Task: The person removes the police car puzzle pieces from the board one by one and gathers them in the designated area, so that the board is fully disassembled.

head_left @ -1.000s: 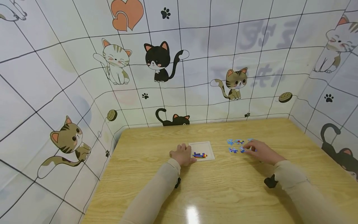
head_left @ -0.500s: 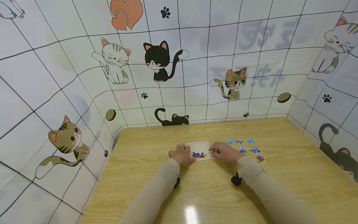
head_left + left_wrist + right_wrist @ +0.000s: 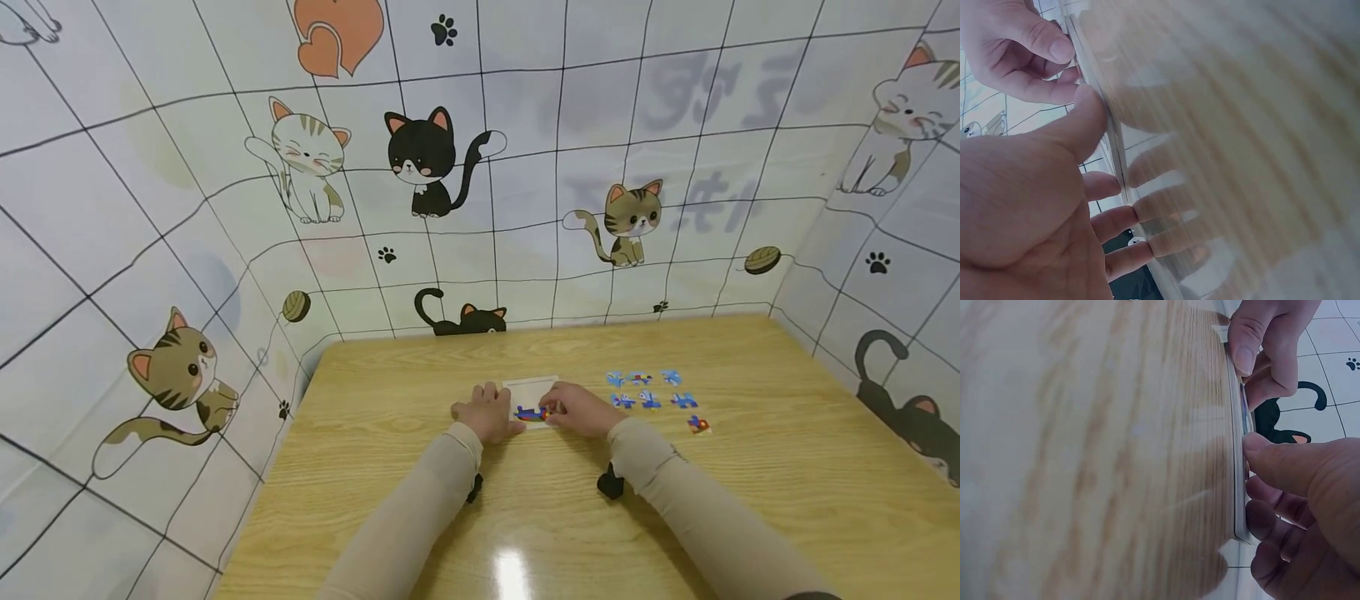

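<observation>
The right hand (image 3: 576, 409) is resting on the near right part of the white puzzle tray (image 3: 529, 386), its thumb and curled fingers (image 3: 1270, 507) pressing down on the tray's edge beside the placed puzzle pieces (image 3: 529, 413); whether it is pinching a piece is not visible. The left hand (image 3: 486, 412) is lying at the tray's left edge with its fingers relaxed and nearly straight, the thumb (image 3: 1085, 122) touching the rim and steadying it. The tray is sitting flat on the wooden table (image 3: 420, 375), roughly midway between the table's left and right edges and closer to the person than to the back wall. Just to the right of the right hand, the loose puzzle pieces (image 3: 648, 390) are lying in two short rows, with one red and blue piece (image 3: 698, 424) set apart nearer the person. Bare tabletop is stretching out behind the tray toward the cat-patterned wall (image 3: 480, 167), and to the left of the left hand.
</observation>
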`<state>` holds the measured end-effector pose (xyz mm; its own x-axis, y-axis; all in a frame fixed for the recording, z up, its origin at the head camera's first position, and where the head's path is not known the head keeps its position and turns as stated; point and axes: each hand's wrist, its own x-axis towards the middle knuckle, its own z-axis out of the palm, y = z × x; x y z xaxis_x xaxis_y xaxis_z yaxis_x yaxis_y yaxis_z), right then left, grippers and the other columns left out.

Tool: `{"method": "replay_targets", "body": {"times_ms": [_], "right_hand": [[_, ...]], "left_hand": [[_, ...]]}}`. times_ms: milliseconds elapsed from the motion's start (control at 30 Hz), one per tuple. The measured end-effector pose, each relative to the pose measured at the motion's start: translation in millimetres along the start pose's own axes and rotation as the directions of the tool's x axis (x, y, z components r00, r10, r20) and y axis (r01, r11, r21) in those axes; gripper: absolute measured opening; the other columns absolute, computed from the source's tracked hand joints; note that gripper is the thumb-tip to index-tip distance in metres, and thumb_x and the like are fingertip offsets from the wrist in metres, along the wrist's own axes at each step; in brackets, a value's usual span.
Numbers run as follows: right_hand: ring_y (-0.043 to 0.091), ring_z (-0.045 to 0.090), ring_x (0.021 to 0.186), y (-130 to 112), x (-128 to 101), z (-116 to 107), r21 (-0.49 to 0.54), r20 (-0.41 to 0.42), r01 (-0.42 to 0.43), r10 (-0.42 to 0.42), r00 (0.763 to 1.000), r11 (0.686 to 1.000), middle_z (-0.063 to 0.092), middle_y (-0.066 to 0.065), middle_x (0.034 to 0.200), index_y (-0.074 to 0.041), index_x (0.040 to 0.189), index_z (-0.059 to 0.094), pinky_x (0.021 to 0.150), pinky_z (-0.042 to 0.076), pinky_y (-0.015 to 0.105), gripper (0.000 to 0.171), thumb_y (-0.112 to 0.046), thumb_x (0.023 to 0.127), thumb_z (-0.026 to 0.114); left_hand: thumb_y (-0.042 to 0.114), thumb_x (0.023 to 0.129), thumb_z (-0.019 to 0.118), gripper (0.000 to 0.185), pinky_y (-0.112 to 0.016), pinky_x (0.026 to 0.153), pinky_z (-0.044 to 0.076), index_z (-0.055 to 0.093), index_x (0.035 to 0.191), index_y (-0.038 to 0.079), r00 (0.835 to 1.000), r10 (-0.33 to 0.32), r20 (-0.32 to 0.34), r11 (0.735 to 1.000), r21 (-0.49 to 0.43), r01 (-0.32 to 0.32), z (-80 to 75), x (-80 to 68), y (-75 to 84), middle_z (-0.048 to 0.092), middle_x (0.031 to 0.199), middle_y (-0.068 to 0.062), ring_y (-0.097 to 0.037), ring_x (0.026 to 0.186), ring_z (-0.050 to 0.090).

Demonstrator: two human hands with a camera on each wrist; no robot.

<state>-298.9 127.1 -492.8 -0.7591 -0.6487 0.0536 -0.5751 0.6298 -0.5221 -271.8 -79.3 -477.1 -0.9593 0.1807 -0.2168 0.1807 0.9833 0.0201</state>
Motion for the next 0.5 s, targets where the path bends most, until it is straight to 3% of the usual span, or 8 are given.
{"method": "replay_targets", "body": {"times_ms": [333, 500], "right_hand": [[0.009, 0.054, 0.079, -4.6, -3.1, 2.0, -0.043, -0.023, -0.008, 0.007, 1.000, 0.999, 0.059, 0.003, 0.096, -0.003, 0.113, 0.067, 0.072, 0.049, 0.031, 0.024, -0.012, 0.091, 0.067], [0.010, 0.055, 0.080, -6.8, -2.9, 1.0, -0.065, -0.020, -0.013, 0.012, 1.000, 0.998, 0.059, 0.003, 0.097, -0.004, 0.113, 0.067, 0.073, 0.050, 0.030, 0.023, -0.012, 0.091, 0.067]], "left_hand": [[0.065, 0.088, 0.051, 0.060, -0.064, 0.074, 0.043, 0.046, 0.130, 0.023, 1.000, -0.003, 0.006, 0.999, -0.033, 0.003, 1.9, 2.5, -0.5, 0.041, 0.126, -0.004, -0.026, 0.117, 0.038], [0.061, 0.092, 0.049, 0.062, -0.071, 0.080, 0.040, 0.041, 0.139, 0.022, 0.999, -0.009, 0.036, 0.998, -0.069, 0.011, 0.7, 4.0, -1.0, 0.039, 0.130, -0.005, -0.028, 0.125, 0.035]]}}
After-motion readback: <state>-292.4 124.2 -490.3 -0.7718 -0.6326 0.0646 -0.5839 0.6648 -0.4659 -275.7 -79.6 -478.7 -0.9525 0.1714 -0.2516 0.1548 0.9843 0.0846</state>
